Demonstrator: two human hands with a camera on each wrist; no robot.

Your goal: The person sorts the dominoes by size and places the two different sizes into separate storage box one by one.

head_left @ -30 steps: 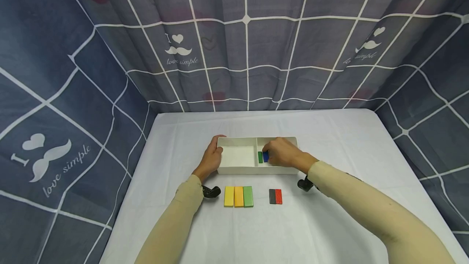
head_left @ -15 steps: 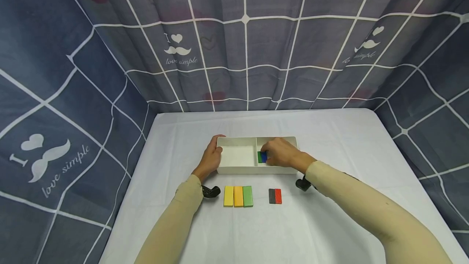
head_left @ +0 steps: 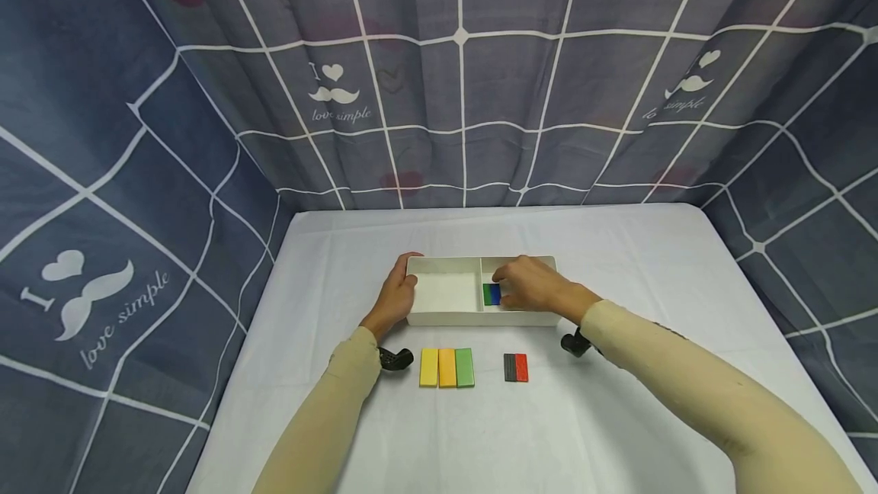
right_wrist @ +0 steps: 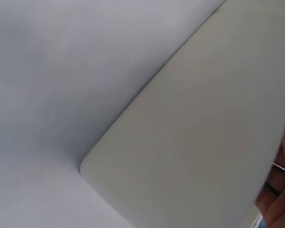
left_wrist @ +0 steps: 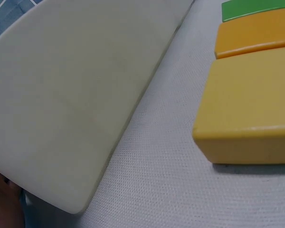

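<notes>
A white two-compartment box [head_left: 446, 319] lies across the table. At its left end my left hand [head_left: 396, 296] grips the wall, thumb over the rim. My right hand [head_left: 535, 286] reaches into the right compartment, its index finger and thumb apart beside a blue block [head_left: 495, 294]. That block lies against a small dark green block [head_left: 487, 294], next to the divider. Part of the right compartment is hidden under the hand. In the right wrist view, the box wall [right_wrist: 190, 123] covers most of the right hand's fingers [right_wrist: 280, 204].
Before the box lie a yellow block [head_left: 428, 367], an orange block [head_left: 447, 367] and a light green block [head_left: 464, 367] side by side. Farther right sit a smaller black block [head_left: 510, 367] and a red block [head_left: 522, 367]. A checked curtain [head_left: 425, 97] surrounds the white table [head_left: 480, 441].
The blue block has slid left against the dark green block, closing the gap between them. My right hand has then eased slightly right, off the blue block. My left hand stays put.
</notes>
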